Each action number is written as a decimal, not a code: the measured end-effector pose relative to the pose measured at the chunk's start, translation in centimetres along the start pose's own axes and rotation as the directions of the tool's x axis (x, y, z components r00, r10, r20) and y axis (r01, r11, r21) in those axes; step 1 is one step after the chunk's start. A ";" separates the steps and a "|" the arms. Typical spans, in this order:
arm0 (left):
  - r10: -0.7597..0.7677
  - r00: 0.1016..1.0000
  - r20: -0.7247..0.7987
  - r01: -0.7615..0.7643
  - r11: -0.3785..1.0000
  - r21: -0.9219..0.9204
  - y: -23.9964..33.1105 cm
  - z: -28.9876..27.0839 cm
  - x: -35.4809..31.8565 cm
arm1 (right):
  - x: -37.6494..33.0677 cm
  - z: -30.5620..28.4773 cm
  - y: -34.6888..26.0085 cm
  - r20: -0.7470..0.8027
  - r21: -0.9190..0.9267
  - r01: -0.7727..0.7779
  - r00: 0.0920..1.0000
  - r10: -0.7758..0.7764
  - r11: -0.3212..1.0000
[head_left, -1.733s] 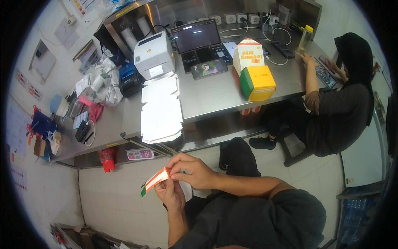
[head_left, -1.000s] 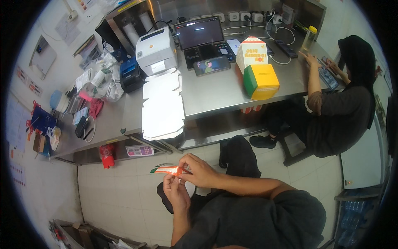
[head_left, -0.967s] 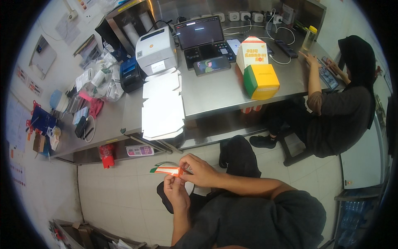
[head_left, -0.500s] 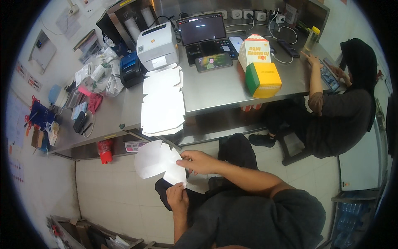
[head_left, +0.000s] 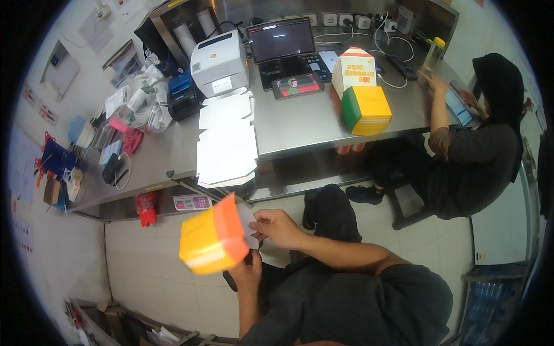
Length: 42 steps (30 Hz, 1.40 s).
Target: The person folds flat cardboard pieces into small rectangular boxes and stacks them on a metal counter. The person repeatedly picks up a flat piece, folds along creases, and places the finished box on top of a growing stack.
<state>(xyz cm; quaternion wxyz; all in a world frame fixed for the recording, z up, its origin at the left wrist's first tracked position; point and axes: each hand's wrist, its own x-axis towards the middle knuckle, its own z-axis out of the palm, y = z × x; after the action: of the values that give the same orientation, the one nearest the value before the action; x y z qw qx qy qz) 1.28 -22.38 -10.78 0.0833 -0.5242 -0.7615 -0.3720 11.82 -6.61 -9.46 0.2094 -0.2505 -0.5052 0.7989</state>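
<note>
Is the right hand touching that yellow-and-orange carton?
Touching: the head view shows the right hand gripping the carton by its pale flap.

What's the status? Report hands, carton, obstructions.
Left hand at lower edge of yellow-orange carton, grip partly hidden. Right hand pinching its pale side. Carton bent along creases, slightly blurred. No obstruction seen.

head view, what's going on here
Someone's right hand pinches the white inner side of a yellow and orange carton, which is blurred; their left hand is at its lower edge, partly hidden. On the bench lie flat white cards, with a yellow and green box to their right. Another person sits at the right, hands at a phone.
</note>
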 end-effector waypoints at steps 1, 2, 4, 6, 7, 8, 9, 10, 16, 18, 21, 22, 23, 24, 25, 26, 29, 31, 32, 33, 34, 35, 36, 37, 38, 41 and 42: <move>0.028 0.999 -0.014 -0.028 1.000 -0.004 0.2 0.1 0.4 | 0.0 -0.4 -0.3 -0.005 0.039 -0.001 1.000 0.001 0.999; 0.041 0.999 -0.030 -0.042 0.999 -0.012 0.3 0.1 0.8 | 0.0 -0.6 -0.6 -0.007 0.091 0.001 1.000 0.000 0.996; 0.067 0.995 -0.072 -0.070 0.996 -0.051 0.8 0.4 1.6 | -0.1 -1.0 -1.2 -0.005 0.101 0.033 0.999 -0.033 0.994; -0.065 0.997 -0.043 0.056 0.982 -0.179 1.5 0.8 2.2 | -0.3 -1.1 -1.5 -0.005 0.121 0.057 0.998 -0.057 0.991; -0.122 0.992 -0.031 0.108 0.951 -0.290 1.9 1.0 2.6 | -0.3 -1.2 -1.6 -0.005 0.129 0.067 0.998 -0.067 0.989; -0.233 0.969 -0.079 0.173 0.874 -0.455 2.4 1.6 2.8 | -0.3 -1.1 -1.7 0.003 0.171 0.087 0.996 -0.089 0.981; -0.367 0.929 -0.054 0.277 0.783 -0.556 2.6 1.8 3.3 | -0.4 -1.0 -1.7 -0.025 0.037 0.155 0.988 -0.154 0.987; -0.510 0.860 0.023 0.385 0.618 -0.685 2.7 2.1 3.7 | -0.4 -0.9 -1.7 -0.038 -0.064 0.229 0.972 -0.232 0.971; -0.677 0.693 0.247 0.458 0.150 -0.876 3.6 2.6 4.2 | -1.8 -0.6 -2.4 0.146 -0.657 0.559 0.752 -0.643 0.505; -0.669 0.709 0.223 0.489 0.237 -0.839 4.0 2.6 3.7 | -2.5 -0.4 -2.7 0.173 -0.723 0.516 0.778 -0.604 0.459; -0.627 0.763 0.157 0.450 0.342 -0.825 4.2 2.7 3.3 | -3.0 0.3 -2.9 0.201 -0.813 0.467 0.786 -0.585 0.348; -0.612 0.780 0.130 0.429 0.371 -0.823 4.2 2.9 3.1 | -3.0 0.5 -2.9 0.211 -0.830 0.466 0.770 -0.602 0.306; -0.626 0.768 0.137 0.448 0.370 -0.814 4.1 2.9 2.9 | -3.1 0.7 -2.9 0.223 -0.849 0.461 0.757 -0.614 0.259; -0.640 0.754 0.145 0.468 0.369 -0.803 4.1 2.9 2.7 | -3.1 0.8 -2.9 0.227 -0.847 0.470 0.743 -0.630 0.249; -0.655 0.740 0.152 0.488 0.367 -0.792 4.1 3.0 2.5 | -3.2 0.9 -2.9 0.233 -0.847 0.477 0.731 -0.641 0.236; -0.641 0.754 0.144 0.481 0.390 -0.785 4.0 2.9 2.4 | -3.3 1.0 -2.9 0.240 -0.846 0.485 0.719 -0.652 0.224; -0.606 0.790 0.095 0.440 0.452 -0.776 4.0 2.9 2.1 | -3.3 1.2 -2.8 0.264 -0.827 0.515 0.708 -0.655 0.223; -0.592 0.805 0.040 0.395 0.484 -0.781 4.3 3.0 2.1 | -3.1 1.1 -2.8 0.281 -0.783 0.585 0.636 -0.719 0.212; -0.579 0.815 0.028 0.367 0.478 -0.798 4.4 2.8 2.2 | -2.9 1.1 -2.8 0.289 -0.758 0.619 0.599 -0.747 0.203; -0.570 0.821 0.027 0.350 0.466 -0.813 4.5 2.7 2.3 | -2.7 1.1 -2.8 0.260 -0.738 0.631 0.593 -0.762 0.239; -0.560 0.828 0.027 0.333 0.453 -0.827 4.7 2.5 2.4 | -2.5 1.2 -2.7 0.230 -0.716 0.642 0.588 -0.775 0.274; -0.557 0.830 0.030 0.345 0.471 -0.811 4.8 2.3 2.6 | -2.3 1.2 -2.7 0.197 -0.686 0.656 0.584 -0.787 0.315; -0.553 0.833 0.034 0.357 0.488 -0.796 4.8 2.1 2.7 | -2.3 1.2 -2.7 0.142 -0.662 0.620 0.655 -0.742 0.421; -0.539 0.842 0.024 0.354 0.519 -0.778 4.9 2.0 2.9 | -2.3 1.0 -2.7 0.087 -0.623 0.577 0.723 -0.686 0.528; -0.548 0.835 0.048 0.375 0.502 -0.779 5.0 2.0 3.1 | -2.3 0.9 -2.7 0.039 -0.576 0.525 0.783 -0.621 0.627; -0.538 0.840 0.068 0.389 0.512 -0.766 5.1 2.1 3.5 | -2.0 0.3 -3.0 0.007 -0.579 0.448 0.838 -0.545 0.681; -0.532 0.844 0.068 0.393 0.527 -0.754 5.1 2.1 3.6 | -1.9 0.2 -3.0 -0.010 -0.557 0.430 0.852 -0.523 0.711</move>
<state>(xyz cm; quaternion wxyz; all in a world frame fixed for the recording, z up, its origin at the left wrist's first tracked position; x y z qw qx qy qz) 4.64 -17.49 -8.00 -0.1751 -0.2558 -0.6429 -0.7004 13.46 -6.68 -6.31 0.3719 -0.2253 -0.7352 0.5200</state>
